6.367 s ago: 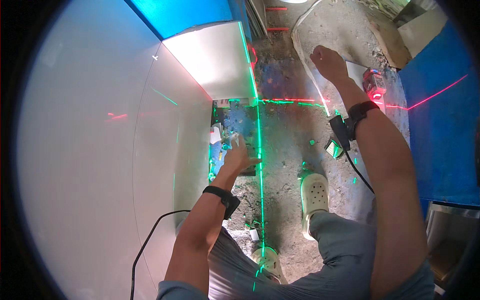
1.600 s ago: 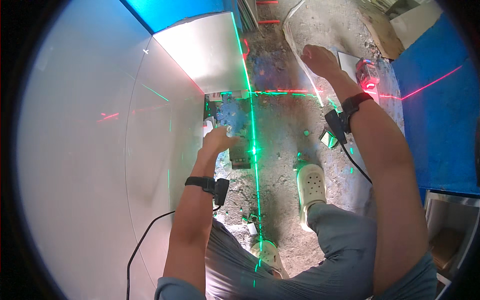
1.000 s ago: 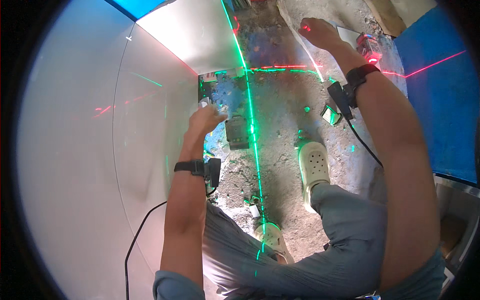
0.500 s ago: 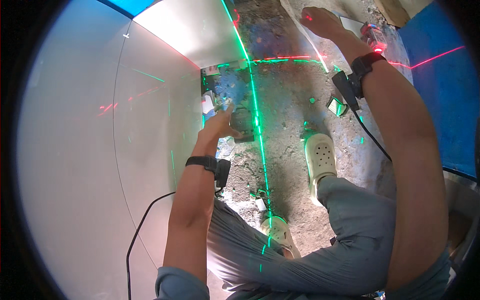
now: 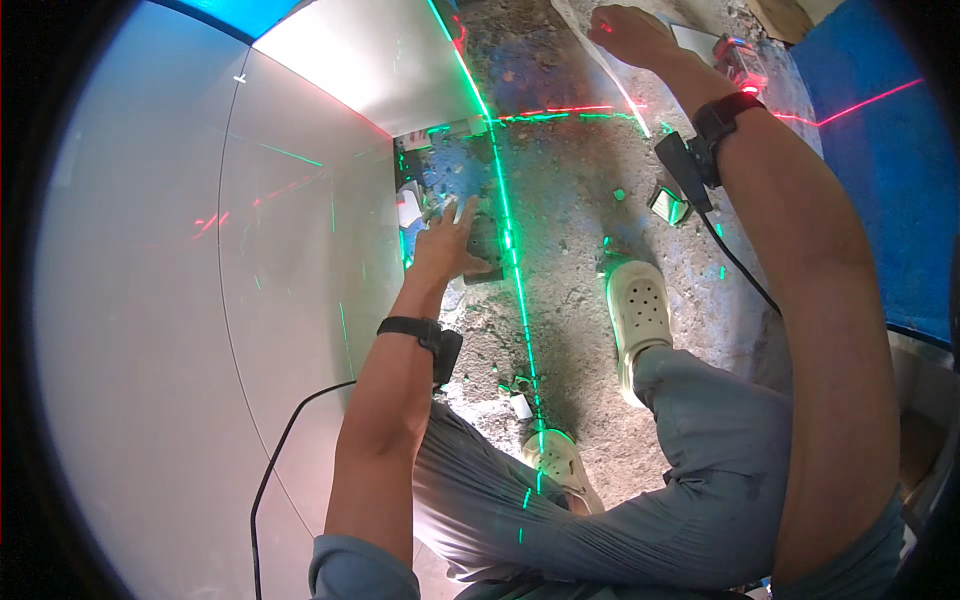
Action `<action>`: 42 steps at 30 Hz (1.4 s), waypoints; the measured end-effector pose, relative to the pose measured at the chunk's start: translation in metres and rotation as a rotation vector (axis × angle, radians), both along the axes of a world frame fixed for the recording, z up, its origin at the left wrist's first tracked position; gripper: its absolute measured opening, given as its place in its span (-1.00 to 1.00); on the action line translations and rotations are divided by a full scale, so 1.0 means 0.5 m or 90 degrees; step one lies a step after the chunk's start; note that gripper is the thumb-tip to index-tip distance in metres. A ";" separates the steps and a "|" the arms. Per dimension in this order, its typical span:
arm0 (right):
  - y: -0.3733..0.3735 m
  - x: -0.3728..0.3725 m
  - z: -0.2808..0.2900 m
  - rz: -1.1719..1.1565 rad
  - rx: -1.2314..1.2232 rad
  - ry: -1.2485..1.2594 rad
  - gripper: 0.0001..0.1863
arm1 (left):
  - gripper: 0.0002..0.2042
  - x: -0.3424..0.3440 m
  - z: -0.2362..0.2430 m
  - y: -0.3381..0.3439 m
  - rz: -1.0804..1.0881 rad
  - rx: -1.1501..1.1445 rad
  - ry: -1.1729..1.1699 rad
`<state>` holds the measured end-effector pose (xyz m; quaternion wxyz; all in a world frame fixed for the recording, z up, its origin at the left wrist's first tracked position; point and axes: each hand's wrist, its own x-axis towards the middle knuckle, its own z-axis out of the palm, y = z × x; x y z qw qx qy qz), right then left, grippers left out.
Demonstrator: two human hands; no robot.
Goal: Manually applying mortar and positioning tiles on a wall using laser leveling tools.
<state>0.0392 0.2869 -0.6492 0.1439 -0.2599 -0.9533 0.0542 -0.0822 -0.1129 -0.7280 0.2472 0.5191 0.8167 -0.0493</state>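
My left hand [image 5: 445, 243] is low over the rubble by the white panel, fingers spread. Its thumb reaches across a dark grey, flat-topped block [image 5: 487, 248]; whether it presses on the block I cannot tell. My right hand [image 5: 632, 36] is at the far end of the floor, its fingers bent inward and their tips hidden. Beside those fingers runs a long, thin white strip [image 5: 612, 72]. A red laser spot falls on the hand. Just right of it stands a small red-lit device [image 5: 741, 64], apparently a laser level.
Large white panels [image 5: 140, 300] wall off the left side. A green laser line crosses the rough concrete floor [image 5: 570, 330]. A small rectangular piece [image 5: 668, 206], a white chip [image 5: 520, 406] and my pale clogs [image 5: 640, 312] are there. Blue sheeting [image 5: 870, 170] stands at right.
My left hand has shifted slightly right and farther over the grey block, its fingers spreading more. My right hand stays by the white strip; the whole view has tilted a little.
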 end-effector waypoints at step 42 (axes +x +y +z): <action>-0.029 -0.004 0.040 -0.043 -0.074 -0.079 -0.66 | 0.18 0.010 -0.004 0.010 -0.033 -0.021 0.066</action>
